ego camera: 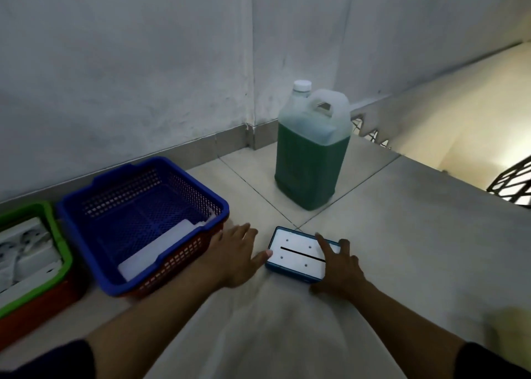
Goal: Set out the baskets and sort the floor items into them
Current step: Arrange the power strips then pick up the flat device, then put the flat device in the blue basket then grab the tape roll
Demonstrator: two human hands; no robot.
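1. Blue-rimmed white box: flat on floor, right of blue basket.
2. Left hand: fingers straight, thumb touching box edge.
3. Right hand: fingers spread, resting on box.

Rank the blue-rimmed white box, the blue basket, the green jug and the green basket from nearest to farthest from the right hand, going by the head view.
1. Blue-rimmed white box: under the right hand, its fingers resting on it.
2. Blue basket: to the left, past the left hand.
3. Green jug: ahead, near the wall corner.
4. Green basket: far left, at the frame edge.
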